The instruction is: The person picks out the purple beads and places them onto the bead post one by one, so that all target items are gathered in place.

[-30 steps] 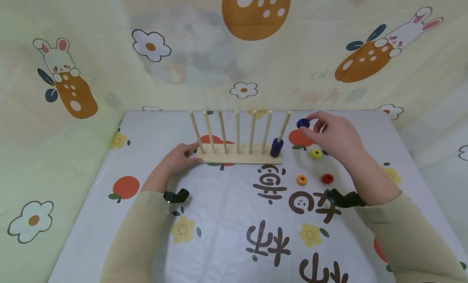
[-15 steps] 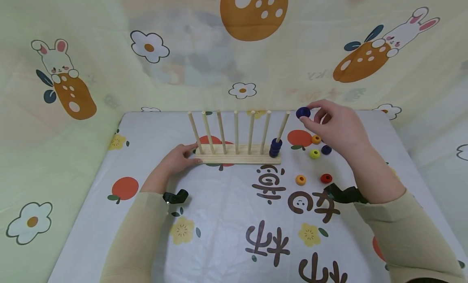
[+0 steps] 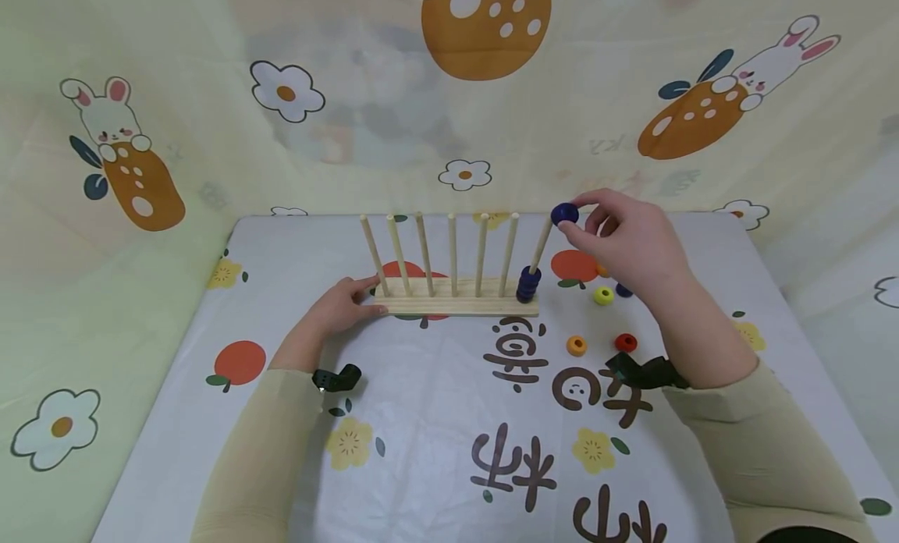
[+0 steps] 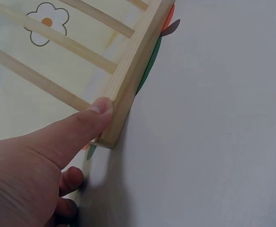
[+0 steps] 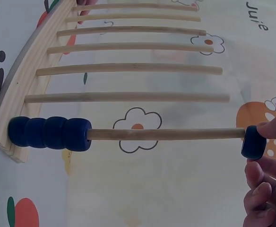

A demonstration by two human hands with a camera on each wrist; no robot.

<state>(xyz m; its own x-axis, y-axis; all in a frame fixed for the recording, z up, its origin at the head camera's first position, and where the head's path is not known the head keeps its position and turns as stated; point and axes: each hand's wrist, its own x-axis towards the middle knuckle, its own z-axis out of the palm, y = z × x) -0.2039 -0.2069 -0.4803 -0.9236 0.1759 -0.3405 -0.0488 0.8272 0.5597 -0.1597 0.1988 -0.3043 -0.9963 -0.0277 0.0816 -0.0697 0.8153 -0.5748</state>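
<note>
A wooden peg rack with a row of upright pegs stands toward the back of the table. Its left end is gripped by my left hand, the thumb on the front of the base in the left wrist view. Several dark blue beads are stacked at the bottom of the rightmost peg. Between thumb and fingers, my right hand pinches another blue bead, which sits right at that peg's top end. The other pegs carry no beads.
Loose beads lie right of the rack: a yellow bead, an orange bead, a red bead, and a blue bead partly behind the right hand. Another orange bead is mostly hidden. A patterned cloth wall rises behind the table.
My right hand has lifted the blue bead from beside the rack, then brought it left to the top of the rightmost peg. The left hand keeps its hold on the rack.
</note>
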